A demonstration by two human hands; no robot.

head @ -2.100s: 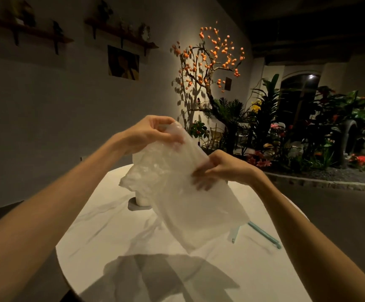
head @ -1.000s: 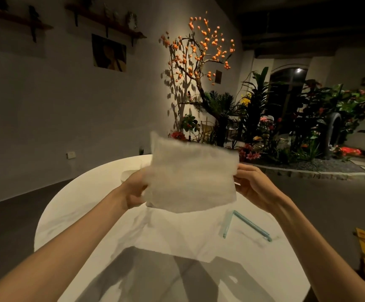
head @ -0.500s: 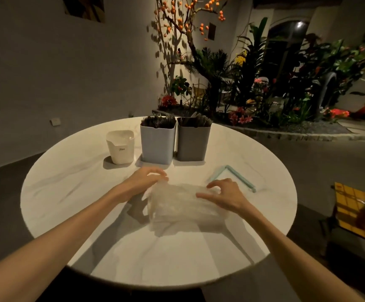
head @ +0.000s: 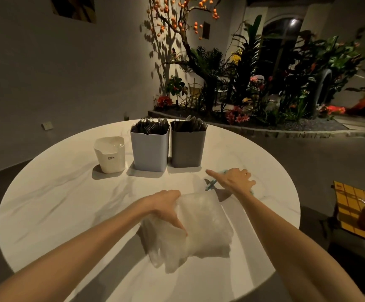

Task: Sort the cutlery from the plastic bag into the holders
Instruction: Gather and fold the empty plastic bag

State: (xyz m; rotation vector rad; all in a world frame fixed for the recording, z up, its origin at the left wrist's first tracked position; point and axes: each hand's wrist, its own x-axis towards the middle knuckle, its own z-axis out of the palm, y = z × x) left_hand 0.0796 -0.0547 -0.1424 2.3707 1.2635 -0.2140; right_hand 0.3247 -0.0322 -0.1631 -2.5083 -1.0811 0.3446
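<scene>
The left hand [head: 166,207] has its fingers curled over the bag's [head: 201,227] left part, thumb pressed on top. The right hand [head: 235,180] lies with fingers spread flat on a teal clip [head: 211,185] near the table's [head: 52,192] right edge. The bag lies flat at the table's middle, long axis left to right. Three holders [head: 151,151] stand toward the far edge. The round marble table has dark floor all around; plants [head: 253,83] stand beyond.

**Bare forearms, no sleeves**

Two bare forearms enter from the lower edge, uncovered as far as they show. No sleeve, watch or bracelet shows on either. The left hand [head: 166,207] and the right hand [head: 235,180] are ungloved; whether the right wears a ring cannot be told.
</scene>
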